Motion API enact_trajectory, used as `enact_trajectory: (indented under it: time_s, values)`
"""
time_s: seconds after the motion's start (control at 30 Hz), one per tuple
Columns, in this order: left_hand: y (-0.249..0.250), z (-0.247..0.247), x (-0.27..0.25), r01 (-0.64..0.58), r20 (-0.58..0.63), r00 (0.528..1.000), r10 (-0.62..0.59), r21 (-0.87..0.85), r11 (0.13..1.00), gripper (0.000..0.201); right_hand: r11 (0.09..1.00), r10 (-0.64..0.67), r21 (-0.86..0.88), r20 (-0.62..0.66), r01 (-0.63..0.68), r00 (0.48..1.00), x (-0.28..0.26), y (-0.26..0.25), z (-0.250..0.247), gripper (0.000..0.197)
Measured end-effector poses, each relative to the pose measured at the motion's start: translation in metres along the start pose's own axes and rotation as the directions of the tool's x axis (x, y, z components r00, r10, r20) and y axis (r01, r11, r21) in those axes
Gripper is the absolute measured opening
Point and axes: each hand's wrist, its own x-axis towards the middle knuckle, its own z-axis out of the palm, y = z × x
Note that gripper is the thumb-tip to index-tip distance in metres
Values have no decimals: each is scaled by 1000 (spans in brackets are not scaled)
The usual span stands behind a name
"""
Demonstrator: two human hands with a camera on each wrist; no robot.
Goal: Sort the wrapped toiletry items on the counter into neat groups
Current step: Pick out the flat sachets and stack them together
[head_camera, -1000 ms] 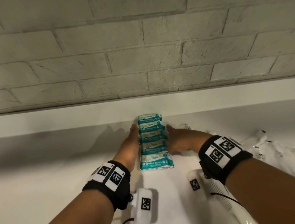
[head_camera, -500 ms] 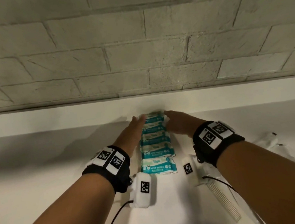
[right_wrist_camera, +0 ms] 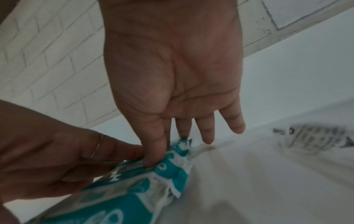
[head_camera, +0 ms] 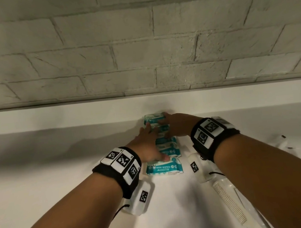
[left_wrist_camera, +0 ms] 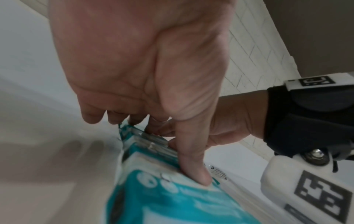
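A row of teal-and-white mini wipes packs runs from near me to the back ledge of the white counter. My left hand lies along the row's left side with straight fingers. Its thumb presses the top of a near pack. My right hand rests on the far packs from the right, fingers extended. In the right wrist view its thumb touches a teal pack, and the left hand meets it there. Neither hand grips a pack.
A white comb in a clear wrapper lies at the near right under my right forearm. More clear-wrapped items sit further right. A raised white ledge and a grey brick wall bound the back.
Both hands slid along the row toward the wall. The left hand then came onto the row's top, thumb on a near pack, and the right hand moved over the far packs.
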Motion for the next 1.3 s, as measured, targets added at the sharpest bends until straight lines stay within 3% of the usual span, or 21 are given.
enact_trajectory:
  time_s: [0.17, 0.27, 0.4, 0.53, 0.63, 0.73, 0.8, 0.93, 1.03, 1.1, 1.2, 1.3]
  values:
    - [-1, 2, -8, -20, -32, 999, 22, 52, 998, 107, 994, -58, 86, -104, 67, 993, -32, 11, -5, 59]
    - [6, -2, -26, -38, -71, 997, 41, 37, 999, 96, 992, 45, 123, -162, -25, 986, -76, 42, -17, 53]
    - [43, 2, -55, -169, -131, 974, 187, 140, 976, 75, 976, 209, -46, -73, -213, 975, -154, 100, -16, 42]
    - [99, 20, -70, -280, -12, 957, 291, 229, 932, 73, 950, 308, -32, -39, -310, 950, -224, 139, 5, 40]
    - [140, 41, -63, -280, 52, 960, 277, 273, 920, 74, 947, 321, -30, 0, -321, 947, -271, 150, 30, 44]
    - [165, 66, -52, -181, 77, 983, 165, 329, 927, 73, 966, 258, -83, 177, -246, 950, -301, 157, 57, 54]
    - [176, 80, -55, -141, 115, 987, 109, 316, 938, 62, 965, 247, -154, 245, -214, 938, -312, 169, 70, 59]
    - [188, 103, -76, -143, 103, 988, 115, 339, 930, 41, 942, 287, -235, 194, -239, 938, -325, 203, 72, 59]
    - [193, 115, -92, -102, 48, 995, 90, 407, 907, 37, 958, 246, -140, -41, -249, 969, -328, 212, 65, 42]
    - [196, 124, -100, -86, -31, 994, 108, 406, 910, 44, 979, 121, -140, -171, -146, 978, -321, 203, 62, 35]
    - [205, 134, -107, -209, -49, 971, 234, 302, 930, 48, 987, -50, -156, -99, 34, 994, -301, 180, 60, 49]
    - [212, 141, -110, -205, 7, 977, 215, 331, 921, 48, 968, -99, -231, 17, 101, 995, -283, 170, 58, 67]
